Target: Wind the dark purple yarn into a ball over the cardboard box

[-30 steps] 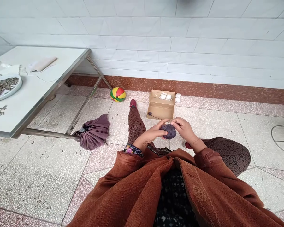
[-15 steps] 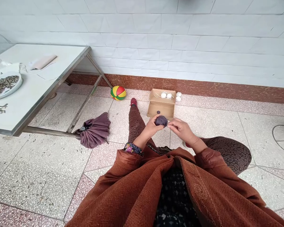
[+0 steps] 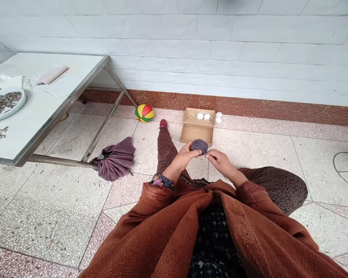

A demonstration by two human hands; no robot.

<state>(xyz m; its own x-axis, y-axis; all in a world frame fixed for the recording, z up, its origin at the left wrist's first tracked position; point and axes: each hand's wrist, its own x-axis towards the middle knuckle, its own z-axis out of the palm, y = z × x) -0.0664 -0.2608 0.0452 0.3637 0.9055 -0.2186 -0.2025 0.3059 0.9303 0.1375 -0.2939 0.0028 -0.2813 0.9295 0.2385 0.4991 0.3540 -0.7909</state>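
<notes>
Head view: your left hand point(image 3: 184, 157) holds a purple yarn ball point(image 3: 199, 146), center of frame. Your right hand point(image 3: 222, 163) sits just right of it, fingertips pinched narrow; too small to tell whether they grip a strand. Just above, an open cardboard box point(image 3: 193, 133), two white balls point(image 3: 200, 115) in its lid. Left of center, a multicolored ball point(image 3: 144, 113); lower, a purple umbrella point(image 3: 117, 160).

Two hands point(image 3: 182, 159), one purple yarn ball point(image 3: 199, 146), four white balls point(image 3: 200, 116) (two inside one box point(image 3: 195, 134))

Purple yarn ball point(image 3: 199, 146): moved toward box point(image 3: 195, 133) | right hand point(image 3: 222, 163): from its top to lower right
</notes>
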